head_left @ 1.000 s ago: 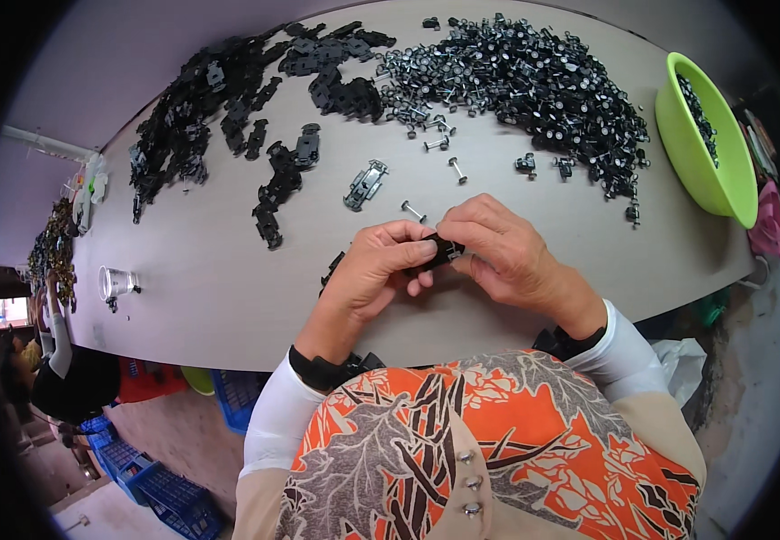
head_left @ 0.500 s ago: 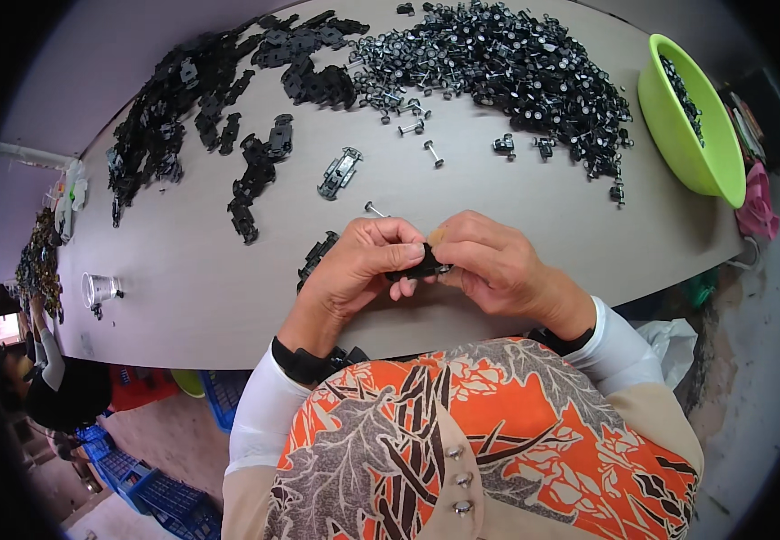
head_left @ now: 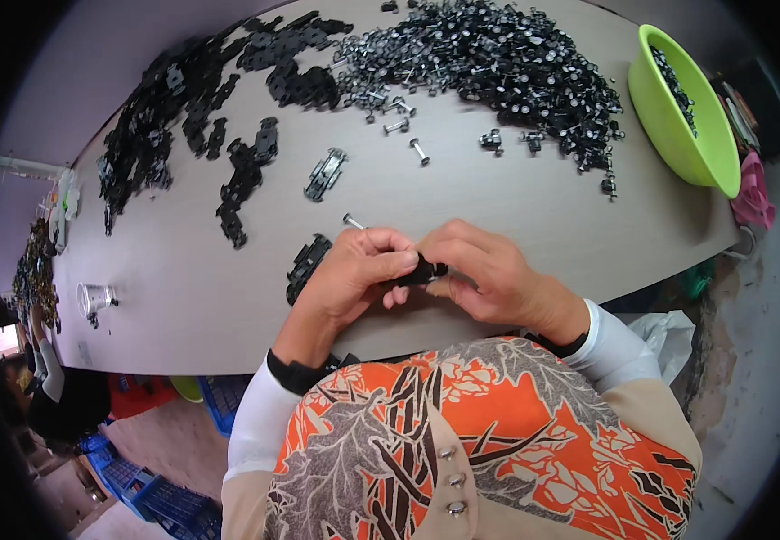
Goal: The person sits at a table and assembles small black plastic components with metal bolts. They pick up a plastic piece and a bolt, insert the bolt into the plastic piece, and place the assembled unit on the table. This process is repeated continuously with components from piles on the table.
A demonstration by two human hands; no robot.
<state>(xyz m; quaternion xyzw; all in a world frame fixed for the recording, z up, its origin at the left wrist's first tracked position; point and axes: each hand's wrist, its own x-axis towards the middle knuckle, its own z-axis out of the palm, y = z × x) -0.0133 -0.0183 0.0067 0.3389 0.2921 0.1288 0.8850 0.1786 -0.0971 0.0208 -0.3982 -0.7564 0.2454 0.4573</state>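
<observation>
In front of my chest, my left hand [head_left: 352,274] pinches a small black toy car chassis [head_left: 421,272] between thumb and fingers. My right hand [head_left: 493,274] closes on the chassis's right end, its fingertips pressed there and partly covering it. A glint of metal shows at that end; whether it is an axle I cannot tell. Just beyond my left knuckles lies a loose wheel axle [head_left: 352,220]. Beside my left wrist another black chassis [head_left: 306,268] rests on the table, and a grey chassis [head_left: 325,175] lies farther off.
A heap of wheel axles [head_left: 507,72] covers the table's far side, with black chassis [head_left: 152,126] piled to its left. A lime-green basin [head_left: 678,153] holding more wheels stands at the right. At the left are a clear cup [head_left: 93,297] and a co-worker [head_left: 71,396].
The whole view has shifted slightly. My right fingers have changed position at the chassis's end, so more of the black part shows between my hands.
</observation>
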